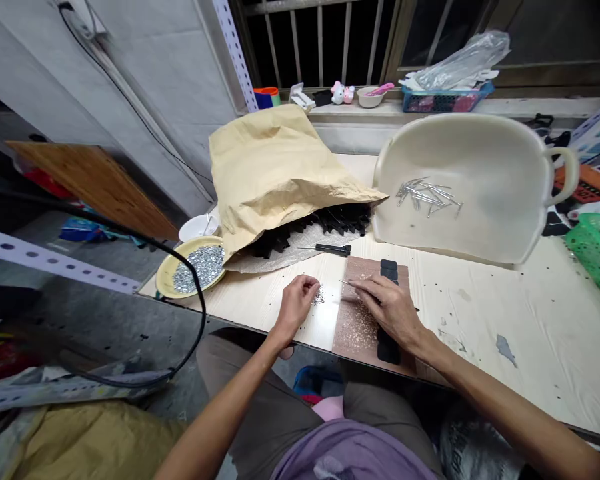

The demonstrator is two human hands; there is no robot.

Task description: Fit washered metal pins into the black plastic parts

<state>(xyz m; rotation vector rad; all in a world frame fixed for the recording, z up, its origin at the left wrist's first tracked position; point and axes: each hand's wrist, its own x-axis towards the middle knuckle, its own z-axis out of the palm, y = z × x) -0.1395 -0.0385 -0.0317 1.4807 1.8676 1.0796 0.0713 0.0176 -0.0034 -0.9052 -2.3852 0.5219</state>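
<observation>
My left hand [296, 305] is at the table's front edge, thumb and fingertips pinched together beside a small pile of tiny dark metal bits [319, 295]. Whatever sits in that pinch is too small to make out. Over a brown wooden board [356, 333], my right hand [391, 310] grips a thin metal pin [345, 282] whose tip points left toward the pile. Part of a black padded strip [389, 347] on the board is hidden under this hand. Beyond the board lies a black-handled tool [334, 249] with a thin shaft.
A paper sack [280, 167] spills black pieces [343, 219] at the back. Left of it are a yellow bowl [166, 279] of small shiny metal parts and a white bowl [199, 227]. Metal pins [427, 195] lie in a large white scoop [495, 227]. A black cable [203, 313] loops at left.
</observation>
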